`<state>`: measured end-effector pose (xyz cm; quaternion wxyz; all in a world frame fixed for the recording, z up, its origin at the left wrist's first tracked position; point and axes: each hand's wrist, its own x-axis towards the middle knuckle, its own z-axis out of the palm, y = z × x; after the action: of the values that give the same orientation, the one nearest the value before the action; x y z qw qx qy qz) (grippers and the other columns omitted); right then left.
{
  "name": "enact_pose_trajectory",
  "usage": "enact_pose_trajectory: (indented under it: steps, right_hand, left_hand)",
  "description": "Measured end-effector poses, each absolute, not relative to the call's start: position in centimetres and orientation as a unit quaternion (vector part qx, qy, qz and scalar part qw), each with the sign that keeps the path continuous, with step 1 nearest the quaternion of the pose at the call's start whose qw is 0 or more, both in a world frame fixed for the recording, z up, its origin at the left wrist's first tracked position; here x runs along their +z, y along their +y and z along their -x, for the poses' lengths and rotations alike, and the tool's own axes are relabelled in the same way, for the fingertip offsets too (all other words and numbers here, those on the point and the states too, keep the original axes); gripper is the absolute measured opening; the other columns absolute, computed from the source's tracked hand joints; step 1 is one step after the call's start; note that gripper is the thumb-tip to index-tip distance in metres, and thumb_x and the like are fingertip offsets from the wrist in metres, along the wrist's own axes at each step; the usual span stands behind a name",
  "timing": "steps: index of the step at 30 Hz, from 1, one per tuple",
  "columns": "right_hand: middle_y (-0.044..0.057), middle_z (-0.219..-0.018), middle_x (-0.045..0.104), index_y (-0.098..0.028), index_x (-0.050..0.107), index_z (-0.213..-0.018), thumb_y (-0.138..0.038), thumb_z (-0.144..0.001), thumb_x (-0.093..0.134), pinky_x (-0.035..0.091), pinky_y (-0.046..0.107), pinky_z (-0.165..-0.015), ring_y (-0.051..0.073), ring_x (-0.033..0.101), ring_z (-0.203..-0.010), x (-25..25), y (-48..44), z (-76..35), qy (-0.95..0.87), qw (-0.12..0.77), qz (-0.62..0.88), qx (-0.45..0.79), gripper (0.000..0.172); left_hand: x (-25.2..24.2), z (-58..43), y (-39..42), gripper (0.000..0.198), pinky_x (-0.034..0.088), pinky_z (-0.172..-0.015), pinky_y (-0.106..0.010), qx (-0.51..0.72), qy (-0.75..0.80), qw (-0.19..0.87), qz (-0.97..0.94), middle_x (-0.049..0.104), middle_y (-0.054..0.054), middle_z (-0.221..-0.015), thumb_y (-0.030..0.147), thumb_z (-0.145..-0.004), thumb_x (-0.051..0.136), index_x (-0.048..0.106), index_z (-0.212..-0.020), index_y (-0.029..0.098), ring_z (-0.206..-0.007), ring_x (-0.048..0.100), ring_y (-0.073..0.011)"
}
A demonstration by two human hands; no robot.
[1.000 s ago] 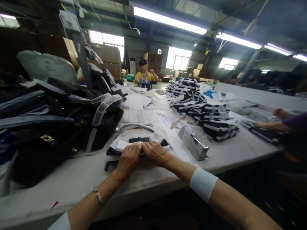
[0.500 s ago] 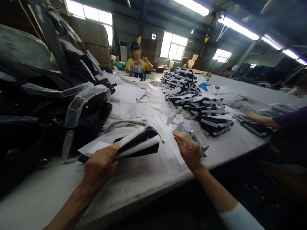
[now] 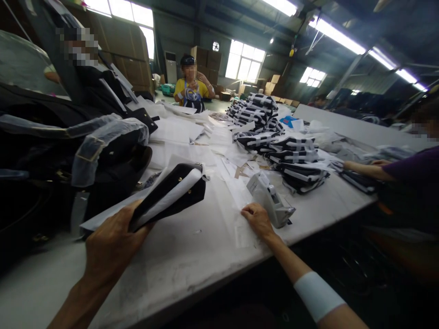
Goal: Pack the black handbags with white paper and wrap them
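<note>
My left hand grips a folded black bag with gold studs. It holds the bag tilted above the table, fingers behind and thumb below. White wrapping runs between the bag's black panels, and a pale sheet sticks out past my wrist side. My right hand is low over the table, its fingers curled and pinched together. What they pinch, if anything, is too small to make out. Just beyond that hand stands a grey tape dispenser, close to my knuckles. Thin pale sheets lie near my fingertips.
Black bags with plastic-wrapped handles are heaped at the left. Stacks of black-and-white wrapped bundles stand at the right rear. A person in yellow is across the white table; another in a purple sleeve works at the right.
My left hand has raised and tilted the bag, moving it left so that its studded face shows. My right hand has dropped from beside the tape dispenser and closed its fingers.
</note>
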<state>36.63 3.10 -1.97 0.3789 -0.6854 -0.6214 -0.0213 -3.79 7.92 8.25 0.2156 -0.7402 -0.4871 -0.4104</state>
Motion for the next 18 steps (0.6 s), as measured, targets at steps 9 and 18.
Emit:
enact_pose_trajectory:
  steps: [9, 18]
  right_hand:
    - [0.006, -0.087, 0.069, -0.021, 0.066, -0.081, -0.04, -0.088, 0.064, 0.047, 0.034, -0.081, 0.022, 0.064, -0.084, 2.0, 2.1, -37.6, -0.588, 0.361, 0.72, -0.08, 0.02]
    - [0.018, -0.107, 0.073, -0.013, 0.071, -0.106, -0.053, -0.076, 0.07, 0.048, 0.043, -0.093, 0.034, 0.066, -0.109, 7.6, 7.1, -47.3, -0.37, 0.368, 0.852, 0.038, 0.05]
  left_hand:
    - [8.6, 4.2, 7.9, 0.039, 0.051, -0.067, -0.03, -0.384, -0.466, 0.275, 0.749, 0.076, -0.007, -0.099, 0.042, -0.095, 0.056, 0.058, -0.127, 0.019, -0.081, 0.074, -0.0247]
    - [9.0, 3.8, 7.7, 0.033, 0.048, -0.059, -0.03, -0.387, -0.468, 0.29, 0.739, 0.076, -0.006, -0.09, 0.043, -0.097, 0.051, 0.062, -0.115, 0.019, -0.07, 0.072, -0.025]
